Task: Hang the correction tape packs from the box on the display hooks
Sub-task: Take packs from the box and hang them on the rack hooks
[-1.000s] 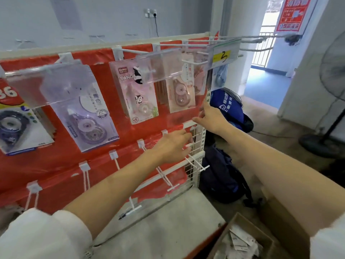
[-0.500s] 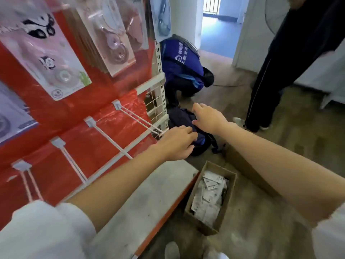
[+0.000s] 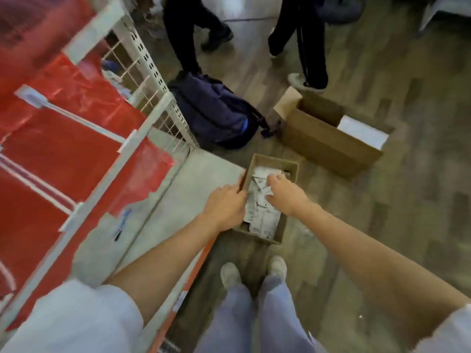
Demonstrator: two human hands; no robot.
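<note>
A small open cardboard box [image 3: 275, 160] stands on the floor by the rack's corner, filled with several white correction tape packs [image 3: 262, 221]. My left hand [image 3: 224, 208] rests over the box's left rim, fingers bent loosely at the edge. My right hand [image 3: 286, 195] reaches into the box from the right, its fingertips down among the top packs; whether they pinch one is hidden. White wire display hooks [image 3: 84, 121] jut from the red back panel [image 3: 63, 154] at left, and those in view are bare.
A blue backpack [image 3: 214, 110] lies on the floor beyond the rack's post. A larger open carton [image 3: 328, 146] sits right of it. Two people's legs [image 3: 311, 47] stand at the top. The grey base shelf [image 3: 158, 212] runs under the hooks. My shoes [image 3: 230, 273] are just behind the box.
My view has swung down from the hooks to the floor. Both hands have dropped from the rack's edge to the small box, the right one into the packs.
</note>
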